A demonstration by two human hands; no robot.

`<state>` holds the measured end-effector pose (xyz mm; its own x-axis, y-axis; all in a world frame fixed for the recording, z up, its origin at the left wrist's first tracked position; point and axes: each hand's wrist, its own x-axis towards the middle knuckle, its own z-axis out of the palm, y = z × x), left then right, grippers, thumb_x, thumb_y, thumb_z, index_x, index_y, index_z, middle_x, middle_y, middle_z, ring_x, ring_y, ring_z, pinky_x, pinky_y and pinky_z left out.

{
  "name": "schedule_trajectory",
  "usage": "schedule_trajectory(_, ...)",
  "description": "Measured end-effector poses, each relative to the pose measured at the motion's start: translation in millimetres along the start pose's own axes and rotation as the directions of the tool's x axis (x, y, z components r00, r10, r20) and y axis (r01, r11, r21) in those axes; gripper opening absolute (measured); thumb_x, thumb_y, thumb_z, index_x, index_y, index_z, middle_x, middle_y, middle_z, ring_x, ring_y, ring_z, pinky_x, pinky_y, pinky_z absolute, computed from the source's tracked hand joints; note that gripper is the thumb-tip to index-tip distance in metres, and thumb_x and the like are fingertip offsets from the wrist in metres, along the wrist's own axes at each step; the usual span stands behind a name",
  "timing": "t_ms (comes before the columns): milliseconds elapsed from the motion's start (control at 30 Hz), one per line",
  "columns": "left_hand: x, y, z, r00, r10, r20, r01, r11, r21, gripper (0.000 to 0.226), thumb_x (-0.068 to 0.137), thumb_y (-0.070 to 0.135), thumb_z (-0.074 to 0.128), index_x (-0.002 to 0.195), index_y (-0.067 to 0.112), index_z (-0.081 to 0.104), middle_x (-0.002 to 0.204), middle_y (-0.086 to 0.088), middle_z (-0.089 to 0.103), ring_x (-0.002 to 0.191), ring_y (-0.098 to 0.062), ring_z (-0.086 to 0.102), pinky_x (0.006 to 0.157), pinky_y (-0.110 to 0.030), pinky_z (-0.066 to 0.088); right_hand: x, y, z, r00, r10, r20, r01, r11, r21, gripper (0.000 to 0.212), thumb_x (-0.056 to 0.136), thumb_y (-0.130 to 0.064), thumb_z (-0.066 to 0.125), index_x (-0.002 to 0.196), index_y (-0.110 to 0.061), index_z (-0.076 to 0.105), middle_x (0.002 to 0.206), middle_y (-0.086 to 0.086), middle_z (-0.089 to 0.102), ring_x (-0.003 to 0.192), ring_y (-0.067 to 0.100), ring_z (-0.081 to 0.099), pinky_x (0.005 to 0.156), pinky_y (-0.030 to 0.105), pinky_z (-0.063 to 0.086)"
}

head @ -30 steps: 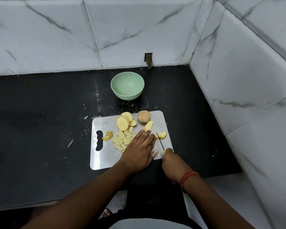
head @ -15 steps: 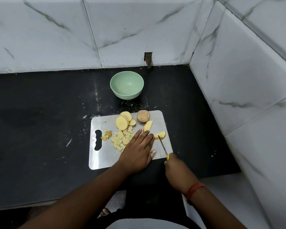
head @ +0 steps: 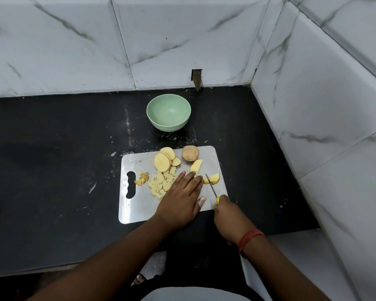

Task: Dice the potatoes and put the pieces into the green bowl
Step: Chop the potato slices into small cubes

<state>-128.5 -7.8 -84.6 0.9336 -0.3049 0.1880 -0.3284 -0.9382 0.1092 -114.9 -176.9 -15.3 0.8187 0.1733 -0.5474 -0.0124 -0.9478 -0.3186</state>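
Note:
A steel cutting board (head: 139,211) lies on the black counter. On it are round potato slices (head: 162,161), a pile of small diced pieces (head: 160,184), a potato end with skin (head: 190,153), a wedge (head: 196,165) and a cut piece (head: 213,178). My left hand (head: 181,199) lies flat on the board, fingers straight, fingertips beside the cut piece. My right hand (head: 227,216) grips a yellow-handled knife (head: 211,186), its blade resting against that piece. The green bowl (head: 168,112) stands behind the board with nothing in it.
White marble-tiled walls close the counter at the back and on the right. A small dark hole (head: 197,78) shows in the back wall. The counter's front edge runs just below the board.
The right hand has drawn the knife back a little towards me and then held it at the cut piece. The left hand stays flat on the board.

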Motion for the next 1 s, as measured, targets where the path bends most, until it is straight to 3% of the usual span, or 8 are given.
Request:
schedule_trajectory(300,1,-1,-1,0.999,0.031,0.008,-0.031,0.999,-0.011,0.054,0.106,0.043,0.035,0.148,0.012,0.051,0.153,-0.005,0.048,0.147,-0.026,0.034,0.124,-0.049,0.022,-1,-2,-1,1.000,-0.015,0.019,0.016,1.000,-0.008,0.022,0.100,-0.011,0.037,0.121,-0.006,0.040,0.103,0.012,0.060,0.081,0.021,0.059,0.066,0.032,0.049)
schedule_trajectory(600,3,-1,0,1.000,0.017,0.023,-0.016,1.000,-0.023,0.055,0.105,0.043,0.035,0.147,0.011,0.052,0.154,-0.004,0.048,0.147,-0.027,0.034,0.124,-0.048,0.021,-1,-7,-1,0.998,-0.019,0.059,0.021,0.999,-0.047,0.012,0.096,-0.004,0.037,0.107,-0.007,0.038,0.098,0.014,0.059,0.065,0.018,0.048,0.059,0.028,0.039)
schedule_trajectory(700,4,-1,0,0.999,0.014,0.030,-0.014,1.000,-0.016,0.056,0.105,0.043,0.035,0.147,0.010,0.052,0.153,-0.005,0.049,0.146,-0.028,0.035,0.123,-0.048,0.023,1,-10,-3,0.996,-0.004,0.094,0.010,0.998,-0.064,0.019,0.095,-0.002,0.039,0.113,-0.004,0.039,0.097,0.015,0.059,0.058,0.013,0.042,0.052,0.027,0.035)
schedule_trajectory(767,4,0,0,0.999,0.010,0.036,-0.010,1.000,-0.007,0.057,0.105,0.043,0.033,0.147,0.010,0.052,0.152,-0.005,0.050,0.146,-0.028,0.035,0.123,-0.049,0.023,2,-12,-3,0.994,0.006,0.109,-0.001,0.999,-0.046,0.023,0.094,-0.002,0.039,0.117,-0.003,0.039,0.103,0.017,0.061,0.059,0.014,0.044,0.056,0.030,0.039)
schedule_trajectory(833,5,0,0,0.999,0.008,0.043,-0.008,1.000,0.007,0.058,0.105,0.044,0.032,0.146,0.009,0.053,0.152,-0.006,0.051,0.146,-0.028,0.036,0.123,-0.049,0.022,0,-11,-3,0.994,0.005,0.111,-0.002,1.000,-0.030,0.024,0.095,-0.002,0.038,0.120,-0.001,0.040,0.106,0.018,0.061,0.067,0.019,0.052,0.063,0.032,0.043)
schedule_trajectory(900,5,1,0,0.999,0.009,0.047,-0.010,1.000,0.020,0.058,0.105,0.045,0.032,0.146,0.009,0.053,0.151,-0.006,0.051,0.145,-0.028,0.036,0.123,-0.050,0.022,-4,-7,-1,0.992,-0.002,0.128,0.001,1.000,0.009,0.027,0.098,-0.006,0.037,0.124,0.001,0.039,0.113,0.019,0.058,0.090,0.030,0.060,0.073,0.032,0.044)
schedule_trajectory(1000,5,1,-1,0.999,0.008,0.054,-0.010,1.000,0.029,0.059,0.105,0.045,0.032,0.145,0.009,0.054,0.151,-0.006,0.051,0.145,-0.029,0.036,0.123,-0.050,0.022,-13,1,3,0.988,-0.009,0.156,0.004,0.999,0.033,0.028,0.100,-0.010,0.037,0.126,0.001,0.039,0.118,0.020,0.056,0.108,0.035,0.058,0.078,0.030,0.041)
